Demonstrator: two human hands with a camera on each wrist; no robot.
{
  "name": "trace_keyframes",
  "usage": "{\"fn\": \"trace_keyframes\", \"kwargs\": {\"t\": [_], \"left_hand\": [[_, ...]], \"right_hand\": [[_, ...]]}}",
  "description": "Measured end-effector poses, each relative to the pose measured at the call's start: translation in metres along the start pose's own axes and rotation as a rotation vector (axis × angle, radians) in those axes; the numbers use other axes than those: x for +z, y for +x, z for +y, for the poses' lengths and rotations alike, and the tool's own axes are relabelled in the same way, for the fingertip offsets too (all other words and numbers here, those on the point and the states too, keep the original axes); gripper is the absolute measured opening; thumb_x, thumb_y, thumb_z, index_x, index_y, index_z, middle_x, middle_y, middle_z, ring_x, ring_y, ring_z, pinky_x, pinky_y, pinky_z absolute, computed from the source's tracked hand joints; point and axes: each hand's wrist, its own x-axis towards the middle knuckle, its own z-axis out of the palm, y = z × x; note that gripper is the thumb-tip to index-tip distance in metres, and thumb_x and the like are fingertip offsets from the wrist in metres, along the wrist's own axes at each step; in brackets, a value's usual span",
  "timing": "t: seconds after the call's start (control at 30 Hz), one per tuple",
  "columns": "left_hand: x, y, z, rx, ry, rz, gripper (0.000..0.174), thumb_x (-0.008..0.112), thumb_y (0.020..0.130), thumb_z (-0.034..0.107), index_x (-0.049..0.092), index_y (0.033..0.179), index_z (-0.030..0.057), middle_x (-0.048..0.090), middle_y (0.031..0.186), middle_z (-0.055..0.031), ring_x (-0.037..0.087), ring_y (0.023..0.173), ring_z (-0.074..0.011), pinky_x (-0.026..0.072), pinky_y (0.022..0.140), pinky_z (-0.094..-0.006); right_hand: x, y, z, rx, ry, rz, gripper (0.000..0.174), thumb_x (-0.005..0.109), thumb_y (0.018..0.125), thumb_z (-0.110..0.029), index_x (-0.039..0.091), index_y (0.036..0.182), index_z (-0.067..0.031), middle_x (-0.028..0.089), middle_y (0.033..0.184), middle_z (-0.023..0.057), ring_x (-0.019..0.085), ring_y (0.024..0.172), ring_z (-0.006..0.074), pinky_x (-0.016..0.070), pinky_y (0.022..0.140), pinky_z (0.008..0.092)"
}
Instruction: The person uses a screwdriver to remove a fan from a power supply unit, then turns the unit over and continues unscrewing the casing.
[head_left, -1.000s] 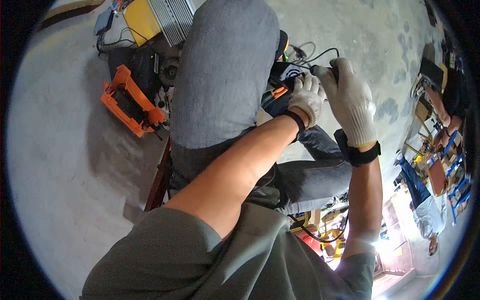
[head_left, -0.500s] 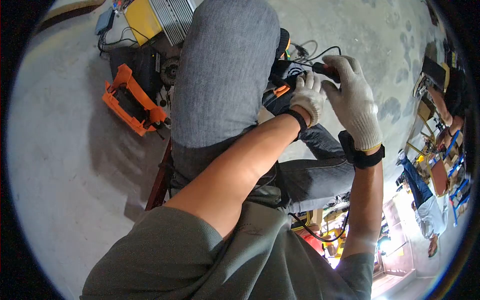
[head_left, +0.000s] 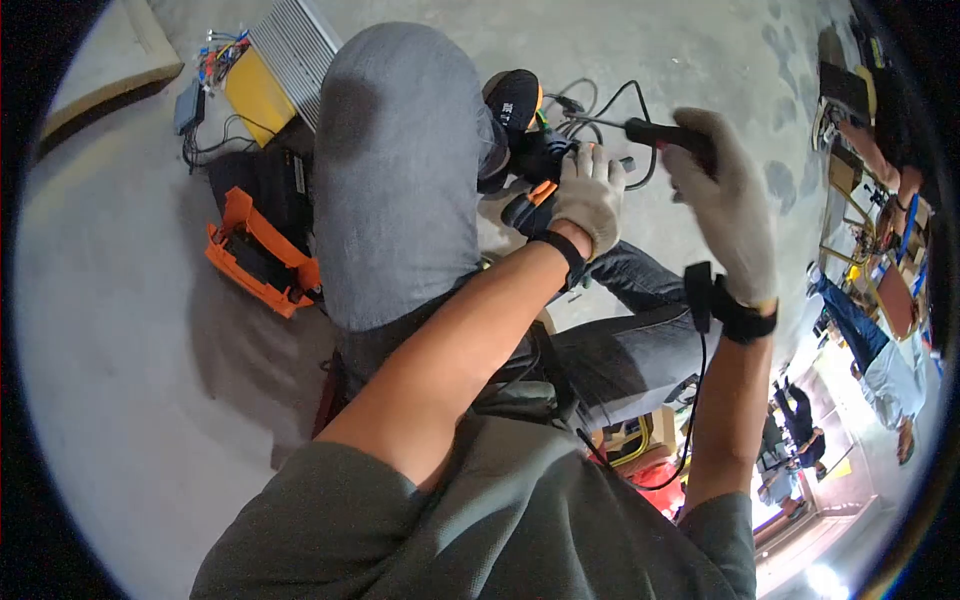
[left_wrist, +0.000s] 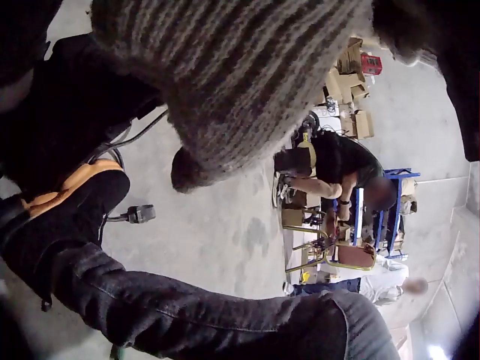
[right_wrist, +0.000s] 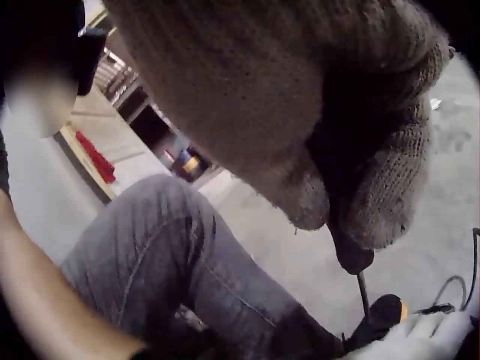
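My right hand (head_left: 725,190), in a white knit glove, grips a screwdriver (head_left: 665,135) by its dark handle. In the head view the thin shaft points left, over the area just past my left hand. The right wrist view shows the handle's end (right_wrist: 352,251) sticking out between thumb and fingers, with the shaft below. My gloved left hand (head_left: 590,195) rests with extended fingers on a black tool with an orange part (head_left: 542,192), between my legs. Much of that tool is hidden by the hand and my raised knee.
A black cable (head_left: 640,95) and a plug (head_left: 567,103) lie on the concrete floor beyond the hands, beside my black shoe (head_left: 515,98). Left of my knee are an orange plastic housing (head_left: 262,250) and a yellow box (head_left: 258,95). Other people and a chair (head_left: 893,300) stand far right.
My right hand has drawn back right with the screwdriver, away from the black tool, so more shaft shows. My left hand stays on the tool. The head view has shifted slightly.
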Motion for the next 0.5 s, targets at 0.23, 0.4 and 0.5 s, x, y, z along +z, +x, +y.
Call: {"fn": "trace_keyframes", "kwargs": {"t": [0.23, 0.4, 0.5], "left_hand": [[-0.019, -0.010, 0.009, -0.070, 0.253, 0.211, 0.069, 0.058, 0.089, 0.031, 0.049, 0.141, -0.0141, 0.050, 0.146, -0.0348, 0.054, 0.130, -0.0426, 0.0401, 0.111, -0.0536], [-0.147, 0.014, 0.000, -0.026, -0.006, -0.147, 0.050, 0.056, 0.100, 0.044, 0.065, 0.119, -0.0012, 0.073, 0.100, -0.0209, 0.071, 0.085, -0.0426, 0.0599, 0.077, -0.0495], [-0.186, 0.016, -0.028, 0.226, 0.037, 0.202, 0.051, 0.060, 0.100, 0.046, 0.069, 0.121, 0.0000, 0.073, 0.114, -0.0202, 0.070, 0.106, -0.0391, 0.0563, 0.092, -0.0470]], "right_hand": [[-0.064, -0.043, 0.076, 0.139, 0.314, 0.298, 0.040, 0.067, 0.102, -0.017, 0.061, 0.136, 0.0037, 0.068, 0.099, 0.0068, 0.063, 0.081, 0.0118, 0.0551, 0.075, 0.0273], [-0.036, -0.048, 0.171, 0.346, 0.493, 0.404, 0.041, 0.068, 0.102, -0.022, 0.061, 0.134, 0.0030, 0.064, 0.093, 0.0034, 0.061, 0.078, 0.0111, 0.0522, 0.075, 0.0252], [0.009, -0.036, 0.219, 0.449, 0.654, 0.359, 0.047, 0.072, 0.098, -0.022, 0.061, 0.134, 0.0054, 0.067, 0.092, 0.0068, 0.065, 0.076, 0.0137, 0.0551, 0.072, 0.0275]]}}
